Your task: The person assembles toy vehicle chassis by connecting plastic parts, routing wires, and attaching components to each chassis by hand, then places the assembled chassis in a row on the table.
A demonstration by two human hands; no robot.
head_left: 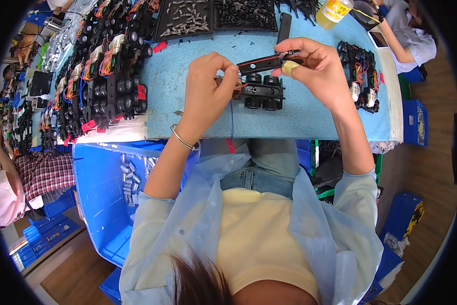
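Note:
Above the blue table, a long flat black plastic piece point(261, 65) with a round hole and a thin red wire along it is held up between my hands. My left hand point(206, 91) is closed, thumb and forefinger pinched at its left end. At the other end, the fingers of my right hand point(317, 68) grip it, with a yellow cover on one fingertip. Just beneath lies a small toy truck chassis point(263, 92) with black wheels. From near its left end a blue wire point(232, 119) runs over the table's front edge to a red connector point(231, 146).
Many wheeled chassis point(104, 86) crowd the left; a few more point(360, 76) stand right. Black trays of small parts point(185, 19) and a yellow bottle point(333, 12) are at the back. A blue bin point(101, 203) sits below left. Other people work at both sides.

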